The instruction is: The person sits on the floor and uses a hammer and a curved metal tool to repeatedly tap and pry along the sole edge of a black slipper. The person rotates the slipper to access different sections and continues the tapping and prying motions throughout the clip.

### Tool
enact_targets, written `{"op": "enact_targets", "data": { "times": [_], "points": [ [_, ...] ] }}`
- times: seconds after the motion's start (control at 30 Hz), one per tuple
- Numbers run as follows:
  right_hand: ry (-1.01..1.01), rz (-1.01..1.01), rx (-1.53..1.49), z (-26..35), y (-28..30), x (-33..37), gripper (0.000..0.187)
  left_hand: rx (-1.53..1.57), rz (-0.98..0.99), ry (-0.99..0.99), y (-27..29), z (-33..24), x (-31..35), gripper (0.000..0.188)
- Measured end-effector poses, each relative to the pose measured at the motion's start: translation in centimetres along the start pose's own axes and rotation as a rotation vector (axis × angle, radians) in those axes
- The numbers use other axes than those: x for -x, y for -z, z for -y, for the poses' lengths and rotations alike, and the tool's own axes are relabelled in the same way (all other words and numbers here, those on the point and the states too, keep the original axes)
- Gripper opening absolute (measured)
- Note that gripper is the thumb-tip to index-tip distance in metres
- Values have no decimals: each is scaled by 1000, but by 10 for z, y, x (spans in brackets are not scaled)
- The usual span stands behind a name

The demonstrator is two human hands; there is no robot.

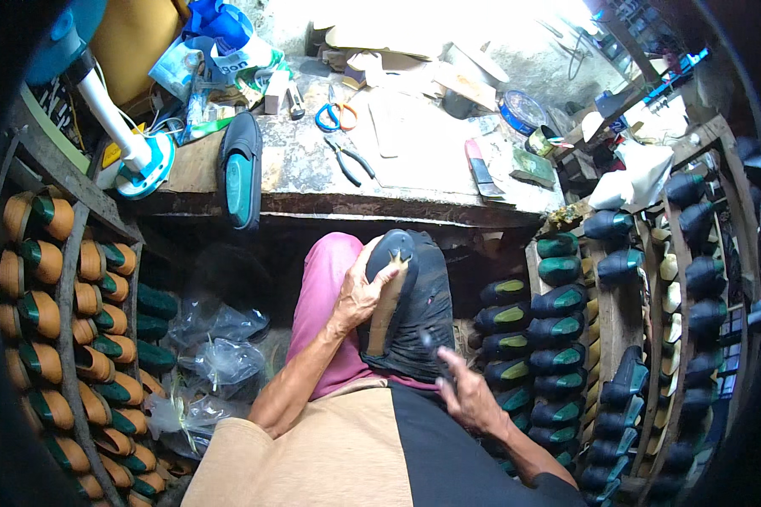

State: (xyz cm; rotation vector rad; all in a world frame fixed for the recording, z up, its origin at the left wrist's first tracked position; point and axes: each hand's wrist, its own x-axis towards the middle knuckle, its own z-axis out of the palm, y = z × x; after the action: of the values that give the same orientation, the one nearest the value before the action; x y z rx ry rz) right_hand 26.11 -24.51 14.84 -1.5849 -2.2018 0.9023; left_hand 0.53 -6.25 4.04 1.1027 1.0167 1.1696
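Observation:
A dark shoe rests lengthwise on my thighs, its rounded toe pointing away from me and a long tan strip along its upward face. My left hand is closed around its left side near the toe, with the thumb pressed on top. Just right of the shoe, my right hand grips a small dark tool. Motion smears the tool, so its exact kind cannot be made out. Tool and shoe appear slightly apart.
Ahead is a worn workbench with a finished dark shoe, orange-and-blue scissors, pliers and a red-handled blade. Racks of tan shoes stand left, dark shoes right. Plastic bags lie left of my legs.

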Motion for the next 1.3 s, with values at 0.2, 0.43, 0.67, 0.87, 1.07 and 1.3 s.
{"op": "enact_targets", "data": {
  "times": [0.2,0.43,0.67,0.87,1.07,1.3],
  "points": [
    [-11,392,315,-10,-7,51,58,607,198,-175,26,-25,-20,61],
    [-92,227,327,-15,-14,1,37,845,-10,314,11,18,36,64],
    [79,-436,154,-48,17,-109,11,842,4,398,9,49,57,64],
    [-34,-655,642,-144,102,-312,33,924,29,402,8,48,56,66],
    [64,-718,772,-203,125,-398,75,958,9,420,11,54,58,65],
    [-389,-462,717,-222,157,-411,60,924,29,444,13,60,58,71]
  ]
}}
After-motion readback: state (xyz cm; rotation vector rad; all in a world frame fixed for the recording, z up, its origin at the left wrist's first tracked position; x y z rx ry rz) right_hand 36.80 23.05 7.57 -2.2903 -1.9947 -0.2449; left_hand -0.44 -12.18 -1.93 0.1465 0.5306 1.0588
